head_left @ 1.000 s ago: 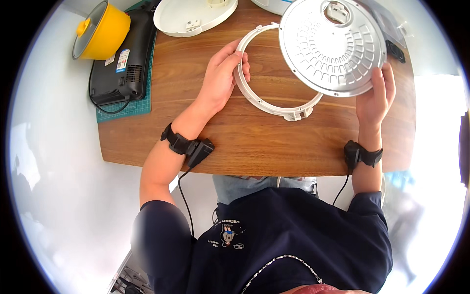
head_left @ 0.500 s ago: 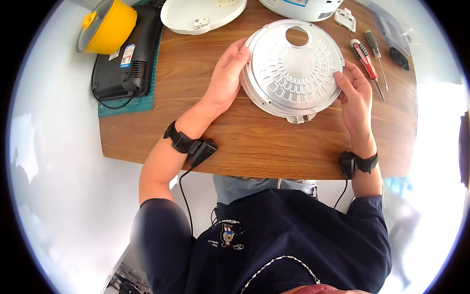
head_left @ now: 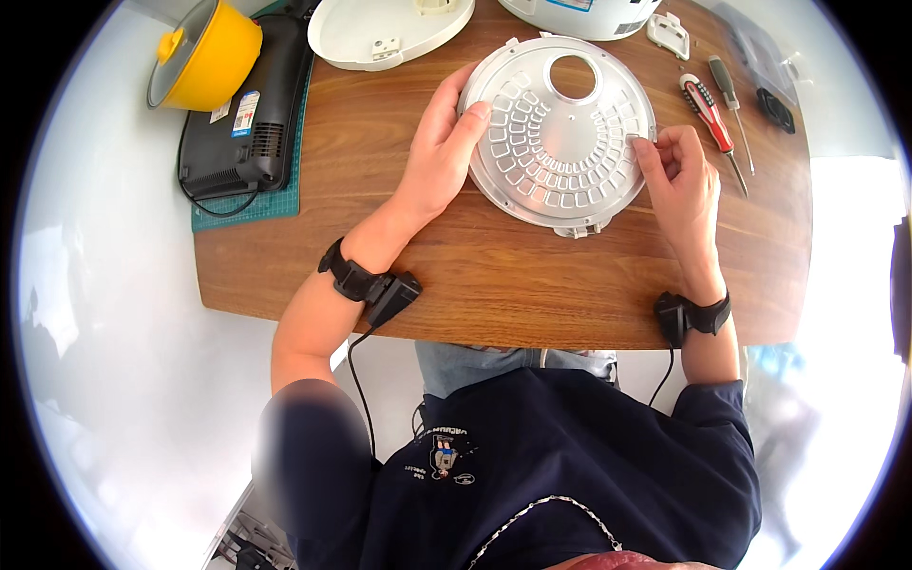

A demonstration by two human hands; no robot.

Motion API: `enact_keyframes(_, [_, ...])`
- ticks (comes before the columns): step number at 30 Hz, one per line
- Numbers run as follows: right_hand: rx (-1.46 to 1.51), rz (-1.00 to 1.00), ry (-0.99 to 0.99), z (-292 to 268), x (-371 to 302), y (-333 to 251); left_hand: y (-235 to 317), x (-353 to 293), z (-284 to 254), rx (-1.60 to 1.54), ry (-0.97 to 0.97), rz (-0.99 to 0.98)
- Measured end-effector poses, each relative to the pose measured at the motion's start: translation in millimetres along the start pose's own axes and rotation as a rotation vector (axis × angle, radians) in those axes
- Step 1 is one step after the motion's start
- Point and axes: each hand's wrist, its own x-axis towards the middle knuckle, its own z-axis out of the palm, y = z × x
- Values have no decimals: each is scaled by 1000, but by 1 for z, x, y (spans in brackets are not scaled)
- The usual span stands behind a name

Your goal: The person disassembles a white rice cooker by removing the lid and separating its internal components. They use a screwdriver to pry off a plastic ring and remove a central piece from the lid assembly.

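A round silver metal lid plate (head_left: 560, 142), with a hole near its far edge and rings of raised cells, sits in a pale frame with a hinge-like tab at the near edge. My left hand (head_left: 432, 157) grips its left rim, thumb on top and the fingers partly hidden along the edge. At the right rim my right hand (head_left: 686, 180) has its fingers curled and the thumb tip against the edge.
A white oval cover (head_left: 389, 38) and a white appliance body (head_left: 594, 17) stand at the far side. To the right lie a red-and-black screwdriver (head_left: 707, 109), a grey-handled screwdriver (head_left: 724, 85) and a small white bracket (head_left: 668, 36). A yellow pot (head_left: 217, 59) rests by a black appliance (head_left: 228, 142).
The metal plate has turned and settled flatter inside its frame, shifting slightly left. My right hand has moved a little left with its fingers curled further in; my left hand keeps its hold.
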Motion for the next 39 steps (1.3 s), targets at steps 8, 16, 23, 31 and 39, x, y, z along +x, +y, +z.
enact_keyframes(8, [134,90,-63,1,2,1,1,-1,-1,-16,1,3])
enact_keyframes(16, [475,129,-144,12,2,22,2,-1,1,-7,-10,28])
enact_keyframes(23, [609,163,-160,10,2,14,3,-1,-1,27,0,26])
enact_keyframes(31, [648,231,-211,4,3,8,2,-1,0,36,19,56])
enact_keyframes(39, [687,227,-199,4,2,4,4,-1,2,47,43,57])
